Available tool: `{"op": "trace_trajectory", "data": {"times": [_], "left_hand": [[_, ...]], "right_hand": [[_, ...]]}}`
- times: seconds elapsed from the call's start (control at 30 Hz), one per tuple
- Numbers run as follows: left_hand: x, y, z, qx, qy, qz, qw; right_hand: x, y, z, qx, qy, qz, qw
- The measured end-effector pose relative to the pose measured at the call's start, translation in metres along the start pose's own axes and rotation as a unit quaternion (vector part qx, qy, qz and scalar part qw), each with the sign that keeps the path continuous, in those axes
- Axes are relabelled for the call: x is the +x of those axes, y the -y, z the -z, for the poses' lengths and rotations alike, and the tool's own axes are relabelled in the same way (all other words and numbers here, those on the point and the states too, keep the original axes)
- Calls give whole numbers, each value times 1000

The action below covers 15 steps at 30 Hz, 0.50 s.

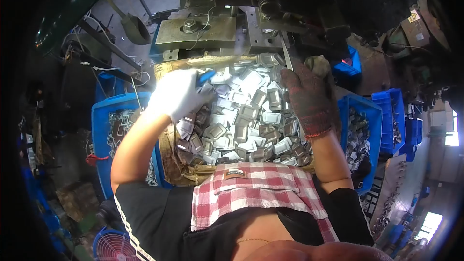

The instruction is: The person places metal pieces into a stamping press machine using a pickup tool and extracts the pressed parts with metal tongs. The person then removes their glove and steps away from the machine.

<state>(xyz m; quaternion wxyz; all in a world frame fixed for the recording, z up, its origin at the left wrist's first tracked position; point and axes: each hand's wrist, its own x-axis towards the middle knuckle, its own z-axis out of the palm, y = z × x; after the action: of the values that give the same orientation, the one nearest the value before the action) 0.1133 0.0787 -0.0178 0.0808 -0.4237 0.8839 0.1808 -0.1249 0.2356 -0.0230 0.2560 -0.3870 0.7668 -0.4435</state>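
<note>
My left hand (181, 92), in a white glove, is closed around a small blue stick-like piece (206, 77) whose tip pokes out past the fingers. Glare washes out part of that glove. My right hand (310, 97) wears a dark red-and-black knit glove. Its fingers are closed at the lower end of a thin metal strip (287, 50), which runs up toward the machine. Between both hands lies a heap of small rectangular stamped metal pieces (244, 111), on a worktop edged with worn brown board (170, 157).
A steel die block (169, 33) with a large bolt stands just beyond the heap, under the dark press. Blue bins flank me: the left bin (100, 135) holds thin metal frames, the right bin (374, 130) metal pieces. A fan (116, 246) sits at lower left.
</note>
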Motion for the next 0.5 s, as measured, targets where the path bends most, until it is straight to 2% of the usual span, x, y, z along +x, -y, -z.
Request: {"op": "trace_trajectory", "data": {"times": [0.03, 0.07, 0.1, 0.17, 0.23, 0.3, 0.37, 0.4, 0.43, 0.5], "left_hand": [[-12, 9, -24, -15, -86, -46, 995], [-18, 19, -45, -31, -172, -91, 980], [-20, 21, -45, -35, -131, -80, 988], [-24, 20, -46, -32, -135, -77, 987], [-26, 13, -49, -13, -145, -74, 987], [-27, 6, -51, 22, -158, -67, 985], [-18, 13, -71, 86, -251, -94, 960], [-15, 19, -77, 118, -295, -103, 942], [-12, 24, -76, 63, -276, -87, 955], [-3, 35, -70, -47, -236, -56, 969]], "right_hand": [[-1, 0, -2, 37, 19, -51, 998], [-1, 1, -5, -6, 18, -59, 998], [-3, 2, -7, -28, 8, -54, 998], [-3, 2, -9, -88, -18, -31, 995], [-2, -3, -7, -173, -58, 39, 982], [0, -15, 3, -287, -107, 158, 939], [-4, -24, 15, -370, -138, 239, 887], [-11, -24, 20, -353, -127, 220, 900], [-19, -21, 24, -337, -115, 204, 912], [-40, -8, 28, -251, -69, 102, 960]]}}
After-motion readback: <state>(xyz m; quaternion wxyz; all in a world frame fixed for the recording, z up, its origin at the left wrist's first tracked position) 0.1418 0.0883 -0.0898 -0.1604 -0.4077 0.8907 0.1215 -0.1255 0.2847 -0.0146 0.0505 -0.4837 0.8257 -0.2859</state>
